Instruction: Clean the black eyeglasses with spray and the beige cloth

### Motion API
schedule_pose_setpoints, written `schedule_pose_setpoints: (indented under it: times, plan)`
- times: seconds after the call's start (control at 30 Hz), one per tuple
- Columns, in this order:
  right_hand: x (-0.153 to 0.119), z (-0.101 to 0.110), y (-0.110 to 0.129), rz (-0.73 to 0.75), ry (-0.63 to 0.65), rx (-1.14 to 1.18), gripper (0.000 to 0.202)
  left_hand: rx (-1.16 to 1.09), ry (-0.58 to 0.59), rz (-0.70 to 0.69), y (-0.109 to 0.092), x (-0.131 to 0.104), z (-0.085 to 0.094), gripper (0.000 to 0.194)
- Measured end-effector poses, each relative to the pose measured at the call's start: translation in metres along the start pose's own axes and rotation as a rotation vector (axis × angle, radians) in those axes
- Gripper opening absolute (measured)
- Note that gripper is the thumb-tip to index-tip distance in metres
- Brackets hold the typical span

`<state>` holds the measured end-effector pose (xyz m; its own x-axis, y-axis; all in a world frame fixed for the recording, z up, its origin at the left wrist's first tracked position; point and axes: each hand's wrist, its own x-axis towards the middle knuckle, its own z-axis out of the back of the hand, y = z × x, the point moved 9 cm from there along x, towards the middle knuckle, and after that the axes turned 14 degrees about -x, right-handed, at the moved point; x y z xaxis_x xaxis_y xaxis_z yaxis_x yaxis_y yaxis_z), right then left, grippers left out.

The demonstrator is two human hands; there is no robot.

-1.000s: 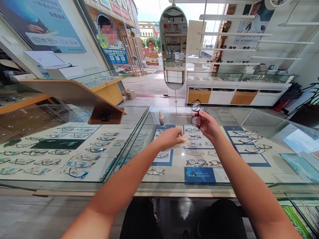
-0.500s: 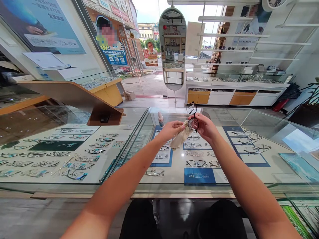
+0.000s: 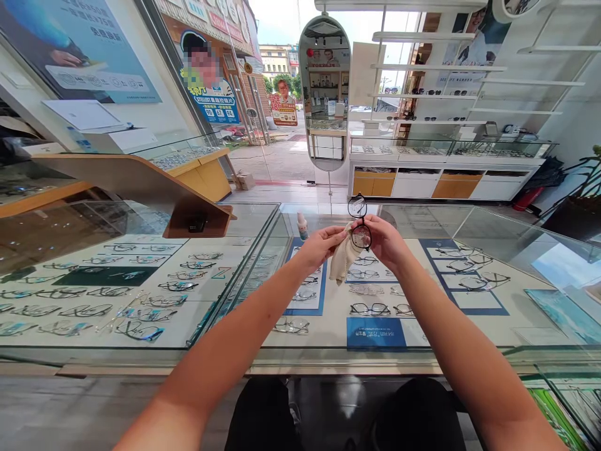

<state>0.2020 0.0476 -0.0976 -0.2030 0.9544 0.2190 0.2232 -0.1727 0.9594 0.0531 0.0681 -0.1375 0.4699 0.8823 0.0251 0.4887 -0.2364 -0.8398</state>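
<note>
One pair of round black glasses (image 3: 362, 237) up in the air over a glass display counter (image 3: 323, 358), calling that the middle of the dial, turned on end with one lens above the other. Gripped by the right hand (image 3: 384, 239), in from roughly 4 o'clock, fingers closed on the frame around the bridge. Left hand (image 3: 327, 243) over at 8 o'clock, closed too, pinching a cream cloth (image 3: 342, 260) up top and letting the rest dangle down toward 7 o'clock. Top of the cloth super close to the lower lens, but honestly can't tell if touching or just beside it. Past the left hand, pretty much at 9 o'clock, a small white bottle (image 3: 302, 222) standing up. Farther along that same 9 o'clock line, a brown wooden stand (image 3: 200, 219). Between 8 and 9, well apart from the hands, a dark green mat (image 3: 106, 276) with rows of frames laid out around it. Straight down at 6 o'clock, a dark-rimmed pair (image 3: 370, 309), then a blue card (image 3: 375, 332) with white lettering near the counter's front edge. Out by 4 o'clock, a blue-edged tray (image 3: 483, 311) with more frames on it. Way back between 11 and 12, a tall oval mirror (image 3: 327, 94), and around 1 o'clock, white shelves (image 3: 439, 67) carrying some sunglasses (image 3: 431, 93).
</note>
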Motion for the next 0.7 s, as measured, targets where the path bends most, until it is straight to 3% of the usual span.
schedule_pose_setpoints:
  times: [0.33,0.7]
  plan:
    - [0.002,0.003,-0.008,-0.011,0.012,-0.103,0.028,0.016,0.020,-0.129,-0.015,0.003,0.001,0.053]
    - [0.002,0.004,-0.010,-0.024,0.016,-0.148,0.030,-0.063,-0.022,-0.072,-0.013,0.001,0.003,0.052]
